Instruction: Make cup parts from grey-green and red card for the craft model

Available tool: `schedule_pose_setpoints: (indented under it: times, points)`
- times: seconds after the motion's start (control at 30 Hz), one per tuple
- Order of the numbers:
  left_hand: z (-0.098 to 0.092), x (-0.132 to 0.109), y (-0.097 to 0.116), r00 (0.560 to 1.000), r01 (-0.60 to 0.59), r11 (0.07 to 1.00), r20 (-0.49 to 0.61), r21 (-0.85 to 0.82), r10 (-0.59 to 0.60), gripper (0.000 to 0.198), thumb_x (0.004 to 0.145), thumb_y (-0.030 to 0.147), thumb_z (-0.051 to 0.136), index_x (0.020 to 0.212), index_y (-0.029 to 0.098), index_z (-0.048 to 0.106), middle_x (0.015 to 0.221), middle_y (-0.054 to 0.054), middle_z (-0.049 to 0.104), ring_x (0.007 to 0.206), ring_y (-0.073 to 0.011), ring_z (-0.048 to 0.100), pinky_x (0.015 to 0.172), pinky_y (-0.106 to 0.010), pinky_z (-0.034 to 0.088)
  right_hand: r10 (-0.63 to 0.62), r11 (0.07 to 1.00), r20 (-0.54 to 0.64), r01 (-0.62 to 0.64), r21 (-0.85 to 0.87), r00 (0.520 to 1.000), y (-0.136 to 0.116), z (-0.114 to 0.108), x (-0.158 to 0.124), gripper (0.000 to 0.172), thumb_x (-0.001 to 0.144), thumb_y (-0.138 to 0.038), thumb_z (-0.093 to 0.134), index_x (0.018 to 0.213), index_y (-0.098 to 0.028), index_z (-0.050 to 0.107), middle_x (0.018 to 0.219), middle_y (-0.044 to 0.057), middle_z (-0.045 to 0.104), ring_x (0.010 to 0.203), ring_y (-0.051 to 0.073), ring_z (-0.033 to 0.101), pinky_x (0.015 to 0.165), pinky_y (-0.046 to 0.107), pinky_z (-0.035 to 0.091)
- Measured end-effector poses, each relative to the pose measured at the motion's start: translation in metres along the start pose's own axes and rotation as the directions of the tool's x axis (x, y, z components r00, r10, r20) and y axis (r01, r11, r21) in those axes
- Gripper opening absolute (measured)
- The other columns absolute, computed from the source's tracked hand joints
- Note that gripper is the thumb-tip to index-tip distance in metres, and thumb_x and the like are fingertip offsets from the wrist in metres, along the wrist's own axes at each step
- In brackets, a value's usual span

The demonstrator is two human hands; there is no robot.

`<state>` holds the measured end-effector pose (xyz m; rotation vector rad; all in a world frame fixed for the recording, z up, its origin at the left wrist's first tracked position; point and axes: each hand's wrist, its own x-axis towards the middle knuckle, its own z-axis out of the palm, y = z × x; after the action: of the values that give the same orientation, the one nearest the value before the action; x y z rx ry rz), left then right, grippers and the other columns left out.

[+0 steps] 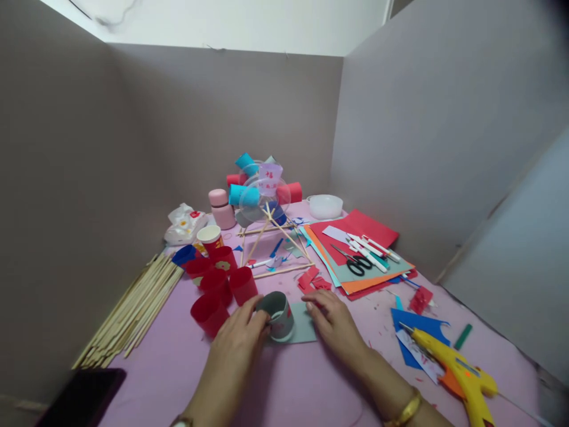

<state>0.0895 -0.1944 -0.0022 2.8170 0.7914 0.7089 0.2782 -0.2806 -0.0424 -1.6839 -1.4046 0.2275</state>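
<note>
L grip [240, 332] is closed on the left side of a grey paper-wrapped cup [284, 323], fingers at its rim; cup's upright over a grey paper sheet [304, 332], front-centre of the pink-covered counter [284, 391]. R grip [331, 323] is loose, nothing clasped, fingers over the sheet's R end; can't tell how firmly they press.

Just L of the cup: a grp of red cups [243, 286], w/ a blue cup [184, 255] behind & bamboo sticks [128, 314] further L. Red paper scraps [313, 279] lie just beyond the R grip. At the back, a stick frame [269, 213] carries clear discs [267, 201] w/ coloured cups round 'em. Off R: coloured paper stack [333, 270] w/ scissors [355, 265] & markers [376, 258] on top; nearer, a yellow glue gun [453, 362] partly over blue paper [422, 323]. Phone [82, 397] bottom L.
</note>
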Motion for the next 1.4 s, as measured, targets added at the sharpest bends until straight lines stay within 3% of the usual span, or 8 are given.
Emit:
schedule_pose_setpoints:
  times: [0.13,0.27,0.47,0.6,0.73,1.03,1.23,1.4]
  points:
    - [0.014,-0.002,0.000,1.000,-0.001,1.000,-0.004,0.024,0.001,0.026,0.090,0.018,0.043,0.111,0.021,0.058,0.127,-0.017,0.056,0.108,-0.0317,0.060,0.083,-0.048,0.053,0.031,0.999,0.024,-0.032,0.040,0.999,-0.004,0.004,-0.003,0.029,0.095,-0.025,0.040,0.104,-0.013,0.066,0.101,0.011,0.070,0.096,0.021,0.061,0.087,0.035,0.047]
    - [0.016,-0.013,-0.005,0.999,-0.003,1.000,-0.037,-0.006,0.002,0.053,0.091,0.028,0.047,0.140,0.028,0.026,0.143,-0.016,0.039,0.127,-0.0286,0.045,0.095,-0.049,0.046,0.054,0.998,0.067,-0.057,0.035,0.996,-0.006,0.005,-0.005,0.029,0.093,-0.019,0.040,0.108,-0.010,0.064,0.104,0.013,0.069,0.098,0.023,0.060,0.088,0.037,0.046]
    - [0.040,-0.028,-0.017,0.989,0.141,0.965,0.082,-0.220,-0.125,0.069,0.089,0.037,0.051,0.144,0.030,0.009,0.149,-0.012,0.031,0.135,-0.0251,0.033,0.106,-0.050,0.034,0.061,0.998,0.183,-0.061,-0.007,0.981,-0.006,-0.002,-0.008,0.045,0.076,-0.006,0.055,0.121,-0.005,0.055,0.117,0.016,0.062,0.108,0.025,0.055,0.096,0.039,0.043]
    - [0.052,-0.018,-0.011,0.957,0.288,0.881,0.153,-0.374,-0.248,0.083,0.083,0.044,0.058,0.145,0.026,0.006,0.151,-0.014,0.026,0.137,-0.0267,0.028,0.109,-0.051,0.027,0.057,0.997,0.261,-0.042,-0.063,0.964,-0.010,-0.006,-0.008,0.055,0.070,-0.009,0.065,0.124,-0.008,0.054,0.120,0.015,0.059,0.112,0.028,0.050,0.099,0.044,0.039]
    - [0.054,-0.008,-0.007,0.928,0.373,0.798,0.192,-0.474,-0.319,0.083,0.081,0.040,0.060,0.145,0.022,0.011,0.143,-0.014,0.039,0.130,-0.0258,0.039,0.108,-0.049,0.031,0.067,0.994,0.287,-0.040,-0.100,0.956,-0.009,-0.008,-0.006,0.055,0.068,-0.015,0.073,0.120,-0.013,0.056,0.120,0.012,0.060,0.111,0.027,0.051,0.099,0.043,0.038]
    - [0.050,-0.014,-0.023,0.949,0.315,0.879,0.130,-0.359,-0.287,0.071,0.085,0.037,0.054,0.143,0.018,0.019,0.142,-0.018,0.040,0.129,-0.0295,0.040,0.105,-0.053,0.033,0.091,0.991,0.335,-0.051,-0.127,0.938,-0.005,-0.012,-0.004,0.056,0.070,-0.016,0.074,0.123,-0.014,0.055,0.126,0.011,0.057,0.117,0.026,0.049,0.104,0.042,0.035]
    - [0.046,-0.025,-0.024,0.946,0.318,0.909,0.156,-0.268,-0.284,0.086,0.083,0.034,0.057,0.146,0.024,-0.002,0.150,-0.018,0.026,0.135,-0.0323,0.030,0.105,-0.058,0.031,0.110,0.988,0.366,-0.062,-0.139,0.924,-0.007,-0.014,-0.006,0.057,0.072,-0.015,0.071,0.126,-0.012,0.053,0.131,0.013,0.054,0.121,0.027,0.045,0.105,0.044,0.035]
    - [0.040,-0.032,-0.030,0.951,0.258,0.942,0.229,-0.216,-0.208,0.079,0.084,0.028,0.059,0.146,0.021,0.010,0.150,-0.016,0.029,0.137,-0.0283,0.026,0.109,-0.053,0.028,0.167,0.973,0.430,-0.078,-0.217,0.887,-0.005,-0.013,-0.007,0.064,0.071,-0.021,0.073,0.130,-0.012,0.051,0.137,0.015,0.049,0.127,0.028,0.041,0.108,0.047,0.032]
